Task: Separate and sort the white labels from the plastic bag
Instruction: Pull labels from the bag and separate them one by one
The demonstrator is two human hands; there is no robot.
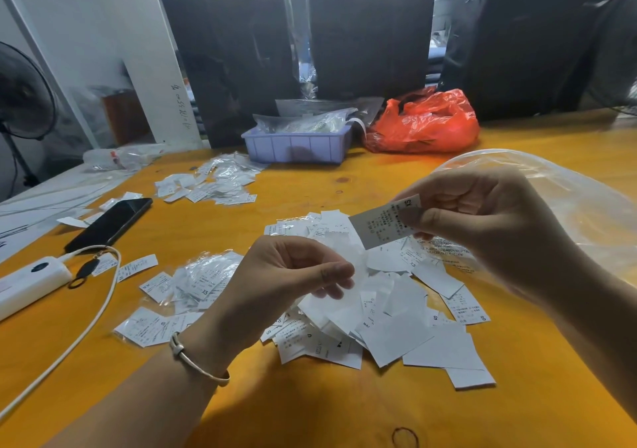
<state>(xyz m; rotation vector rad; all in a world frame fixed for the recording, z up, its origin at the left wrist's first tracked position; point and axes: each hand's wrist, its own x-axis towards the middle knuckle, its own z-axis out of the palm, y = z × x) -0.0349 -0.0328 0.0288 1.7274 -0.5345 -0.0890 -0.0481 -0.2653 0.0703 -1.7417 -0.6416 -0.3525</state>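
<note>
Reading an XS label before sorting it.
My right hand point(482, 220) pinches the label point(386, 221) print-up; my left hand point(293, 271) pinches a blurred clear sleeve point(348, 275) above the pile point(396, 327).

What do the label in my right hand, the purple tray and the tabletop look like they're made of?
Label: matte white paper or woven tape, printed; it holds flat.
Purple tray: moulded plastic, ribbed walls, dull sheen.
Tabletop: probably wood or plywood, with a knot and faint grain, orange-yellow finish.
</note>
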